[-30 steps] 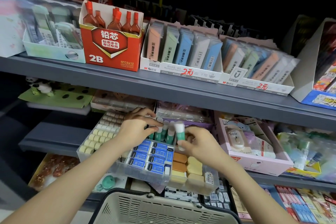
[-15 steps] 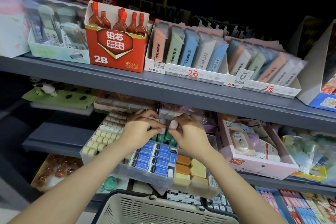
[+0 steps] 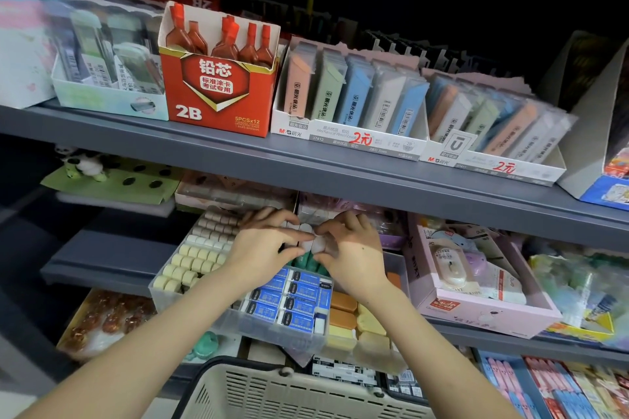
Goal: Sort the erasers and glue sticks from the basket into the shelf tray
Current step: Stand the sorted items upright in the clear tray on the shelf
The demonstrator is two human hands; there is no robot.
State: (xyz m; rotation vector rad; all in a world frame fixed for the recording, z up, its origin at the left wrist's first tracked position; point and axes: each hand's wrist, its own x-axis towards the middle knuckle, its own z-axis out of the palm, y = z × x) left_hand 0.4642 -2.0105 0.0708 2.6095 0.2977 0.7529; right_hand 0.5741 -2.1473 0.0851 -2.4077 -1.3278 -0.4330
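At centre frame, above the clear shelf tray, the right hand pinches a white-capped glue stick; the left hand curls round neighbouring glue sticks.

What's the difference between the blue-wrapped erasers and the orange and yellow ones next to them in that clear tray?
The blue-wrapped erasers wear printed blue-and-white paper sleeves; the orange and yellow erasers show no sleeve, only plain colour. The blue-wrapped erasers fill the middle compartment, the orange and yellow erasers the one to its right. Both lie flat in neat rows in the clear shelf tray.
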